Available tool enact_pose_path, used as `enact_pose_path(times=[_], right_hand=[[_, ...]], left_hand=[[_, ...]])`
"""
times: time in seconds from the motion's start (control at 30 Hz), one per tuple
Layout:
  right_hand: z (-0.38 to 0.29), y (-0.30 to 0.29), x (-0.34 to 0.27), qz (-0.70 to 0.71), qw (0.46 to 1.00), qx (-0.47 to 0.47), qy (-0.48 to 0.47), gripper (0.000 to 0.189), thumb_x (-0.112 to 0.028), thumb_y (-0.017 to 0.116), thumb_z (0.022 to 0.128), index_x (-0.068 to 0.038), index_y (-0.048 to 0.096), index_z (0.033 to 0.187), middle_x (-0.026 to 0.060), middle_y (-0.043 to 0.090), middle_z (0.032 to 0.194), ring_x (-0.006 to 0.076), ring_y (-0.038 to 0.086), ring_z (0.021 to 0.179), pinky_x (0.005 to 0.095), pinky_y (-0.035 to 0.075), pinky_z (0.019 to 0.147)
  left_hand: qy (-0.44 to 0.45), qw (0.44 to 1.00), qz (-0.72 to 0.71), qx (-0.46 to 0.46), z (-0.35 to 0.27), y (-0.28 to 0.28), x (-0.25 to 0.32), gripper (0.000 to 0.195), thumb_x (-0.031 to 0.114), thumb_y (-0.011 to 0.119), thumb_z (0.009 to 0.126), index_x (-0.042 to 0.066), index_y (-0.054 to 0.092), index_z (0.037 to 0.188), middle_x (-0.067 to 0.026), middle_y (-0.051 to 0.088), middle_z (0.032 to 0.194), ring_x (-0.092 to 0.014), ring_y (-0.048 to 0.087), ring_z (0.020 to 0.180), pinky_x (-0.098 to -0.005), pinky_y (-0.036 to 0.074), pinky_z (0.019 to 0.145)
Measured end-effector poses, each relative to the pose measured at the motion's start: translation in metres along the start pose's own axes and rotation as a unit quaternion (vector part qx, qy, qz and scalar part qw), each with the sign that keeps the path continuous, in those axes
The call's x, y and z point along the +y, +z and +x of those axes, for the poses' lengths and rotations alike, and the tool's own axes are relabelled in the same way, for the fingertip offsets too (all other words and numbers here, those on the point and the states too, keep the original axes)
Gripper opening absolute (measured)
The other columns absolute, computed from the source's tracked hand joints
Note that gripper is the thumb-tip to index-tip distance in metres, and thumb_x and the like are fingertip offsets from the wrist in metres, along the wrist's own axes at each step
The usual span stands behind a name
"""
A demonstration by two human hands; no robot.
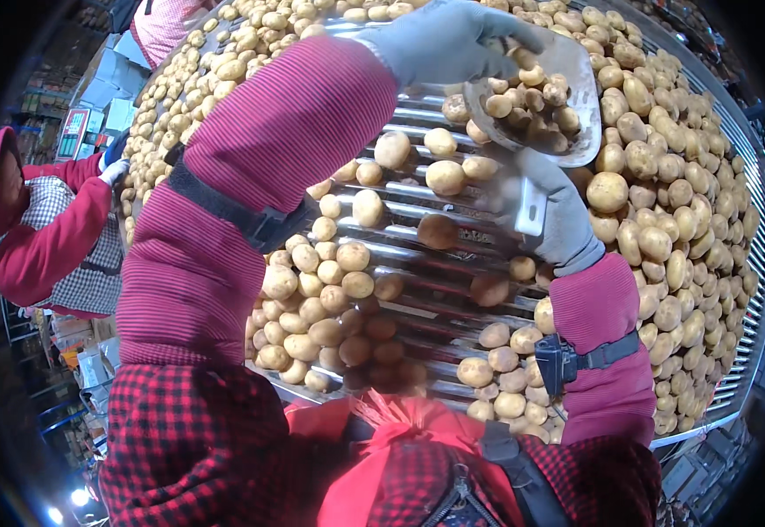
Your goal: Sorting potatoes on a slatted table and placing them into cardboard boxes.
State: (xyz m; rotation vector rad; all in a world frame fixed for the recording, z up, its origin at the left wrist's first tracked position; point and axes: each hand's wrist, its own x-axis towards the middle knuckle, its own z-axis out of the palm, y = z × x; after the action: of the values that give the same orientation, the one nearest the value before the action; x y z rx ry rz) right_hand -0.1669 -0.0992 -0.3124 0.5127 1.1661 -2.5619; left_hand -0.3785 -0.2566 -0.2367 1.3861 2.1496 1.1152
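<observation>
My right hand (550, 211), in a grey glove, grips the handle of a white plastic scoop (583, 99). The scoop lies tilted over the metal roller table (415, 227) and bears a heap of small potatoes (534, 102). My left hand (455, 43), also gloved in grey, reaches across to the scoop's left rim; its fingers are spread and bent above the small potatoes. One potato lies against its fingertips; whether they pinch it is unclear. Below, loose potatoes (445, 178) rest on the rollers, and a cluster of potatoes (316, 303) lies near my left forearm.
A large pile of potatoes (659, 197) covers the right side. More potatoes (224, 66) spread over the far left, where a co-worker (53, 230) in a checked apron stands at the edge. Part of another person (162, 26) shows at top left, near stacked boxes (112, 76).
</observation>
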Motion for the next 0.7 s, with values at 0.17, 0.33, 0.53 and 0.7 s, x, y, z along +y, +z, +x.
enact_pose_path(times=[0.17,0.33,0.53,0.7], right_hand=[[-0.001,-0.003,0.0,-0.028,0.999,0.019,-0.009,0.039,-0.034,0.06,0.105,0.0,0.069,0.124,0.0049,0.072,0.08,0.0185,0.075,0.073,0.0276,0.062,0.058],[0.001,-0.01,0.002,-0.014,1.0,0.008,-0.021,0.03,-0.032,0.06,0.105,-0.005,0.07,0.116,0.0073,0.074,0.088,0.0244,0.076,0.073,0.0328,0.064,0.058],[0.003,-0.008,0.001,-0.004,1.0,0.026,-0.004,0.034,-0.031,0.055,0.108,-0.004,0.069,0.123,0.0097,0.075,0.088,0.0232,0.076,0.072,0.0318,0.063,0.057],[0.001,-0.006,0.001,-0.003,1.0,0.022,0.011,0.033,-0.03,0.056,0.107,-0.005,0.069,0.123,0.0084,0.075,0.085,0.0216,0.075,0.068,0.0291,0.062,0.054]], left_hand=[[0.064,0.969,0.231,0.055,-0.049,-0.031,0.002,0.025,0.025,0.074,0.097,0.01,0.076,0.116,-0.0064,0.076,0.093,-0.014,0.07,0.08,-0.032,0.057,0.074],[-0.2,0.932,0.302,-0.018,-0.147,-0.038,-0.032,0.021,0.03,0.066,0.094,0.015,0.078,0.102,-0.0135,0.075,0.089,-0.034,0.073,0.086,-0.0451,0.057,0.081],[-0.07,0.907,0.395,-0.128,-0.184,0.026,-0.032,0.039,0.008,0.064,0.09,0.018,0.069,0.127,-0.0094,0.071,0.114,-0.031,0.072,0.101,-0.0464,0.057,0.082],[-0.122,0.872,0.441,-0.175,-0.163,0.05,-0.037,0.042,0.005,0.067,0.086,0.017,0.066,0.126,-0.0083,0.068,0.101,-0.032,0.073,0.097,-0.0446,0.058,0.08]])
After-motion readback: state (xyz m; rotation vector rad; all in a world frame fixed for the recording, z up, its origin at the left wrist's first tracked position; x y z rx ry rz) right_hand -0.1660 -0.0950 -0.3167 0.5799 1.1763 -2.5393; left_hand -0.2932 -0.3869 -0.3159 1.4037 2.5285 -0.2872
